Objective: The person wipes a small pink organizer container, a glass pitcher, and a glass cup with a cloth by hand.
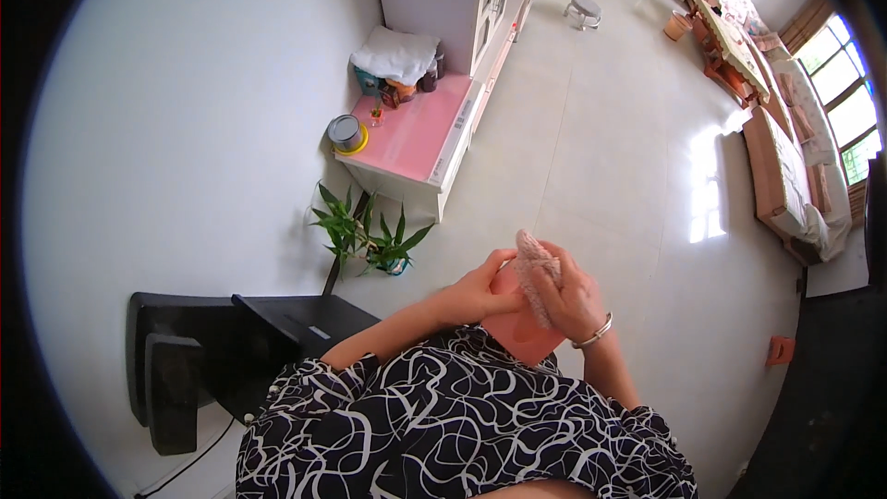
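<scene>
I hold a flat pink rectangular thing (522, 328) in front of my chest. My left hand (480, 291) grips its left upper edge. My right hand (568, 291), with a silver bangle on the wrist, presses a fuzzy pale pink cloth (536, 268) against the pink thing's upper side. The cloth sticks up between my two hands. My black top with white swirls fills the lower middle of the view.
A low pink-topped cabinet (420, 134) stands along the white wall with a tin (346, 132) and a folded white cloth (397, 54). A green potted plant (365, 236) sits below it. A black stand (231, 337) is at my left. Sofas (785, 176) line the right side by the windows.
</scene>
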The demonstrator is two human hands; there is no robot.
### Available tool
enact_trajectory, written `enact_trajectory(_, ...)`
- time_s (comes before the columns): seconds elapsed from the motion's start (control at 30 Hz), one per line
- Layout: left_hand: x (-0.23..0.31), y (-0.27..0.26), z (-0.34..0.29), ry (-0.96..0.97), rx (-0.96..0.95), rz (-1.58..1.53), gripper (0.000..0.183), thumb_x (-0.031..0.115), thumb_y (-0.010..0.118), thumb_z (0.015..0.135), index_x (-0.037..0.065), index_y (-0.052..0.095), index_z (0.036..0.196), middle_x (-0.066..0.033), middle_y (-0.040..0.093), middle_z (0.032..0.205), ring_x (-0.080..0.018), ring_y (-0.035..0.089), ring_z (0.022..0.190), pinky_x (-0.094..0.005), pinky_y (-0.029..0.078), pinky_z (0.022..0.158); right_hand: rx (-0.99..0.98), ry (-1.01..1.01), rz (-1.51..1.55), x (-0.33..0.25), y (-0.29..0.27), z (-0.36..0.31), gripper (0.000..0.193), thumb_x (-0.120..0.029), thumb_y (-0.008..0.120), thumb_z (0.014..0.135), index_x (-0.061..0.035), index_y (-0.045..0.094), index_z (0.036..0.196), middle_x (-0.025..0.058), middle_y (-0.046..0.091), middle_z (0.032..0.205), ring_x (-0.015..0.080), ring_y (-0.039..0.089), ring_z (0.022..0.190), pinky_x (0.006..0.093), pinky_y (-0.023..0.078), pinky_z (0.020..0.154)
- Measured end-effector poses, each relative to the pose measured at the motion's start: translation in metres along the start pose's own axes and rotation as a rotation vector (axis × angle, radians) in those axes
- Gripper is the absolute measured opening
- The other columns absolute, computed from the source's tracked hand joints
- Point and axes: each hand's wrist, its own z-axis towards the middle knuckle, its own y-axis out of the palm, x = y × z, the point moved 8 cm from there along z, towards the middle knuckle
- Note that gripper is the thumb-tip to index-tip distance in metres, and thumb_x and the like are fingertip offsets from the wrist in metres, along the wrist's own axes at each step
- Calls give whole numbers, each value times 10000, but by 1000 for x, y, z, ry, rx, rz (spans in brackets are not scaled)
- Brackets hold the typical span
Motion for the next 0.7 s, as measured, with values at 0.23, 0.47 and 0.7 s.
enact_trajectory(0.23, 10, -18, 18, -94, 10, -59, 746, 317, 650, 719, -10, 250, 1257, -138, 404, 1213, -210, 398, 1123, -319, 322, 933, -97, -250, -332, -36, 20, 68, 294, -284, 508, 798, -1, 581, 772, 171, 578, 727, 328, 560, 715, 378, 455, 612)
enact_trajectory(0.47, 13, -33, 20, -19, 158, -39, 792, 255, 681, 680, 40, 227, 1292, -154, 380, 1221, -227, 386, 1129, -329, 325, 930, -430, 38, 272, 56, 6, 103, 335, -249, 398, 860, -40, 544, 1077, 172, 547, 1073, 302, 529, 953, 312, 399, 854)
enact_trajectory(0.7, 60, -29, 47, 154, 106, -102, 802, 209, 674, 670, 72, 211, 1310, -139, 366, 1222, -225, 379, 1125, -336, 320, 933, -271, 340, 1004, 115, -55, 83, 375, -278, 355, 899, 10, 522, 1071, 114, 547, 1079, 197, 504, 1024, 310, 384, 884)
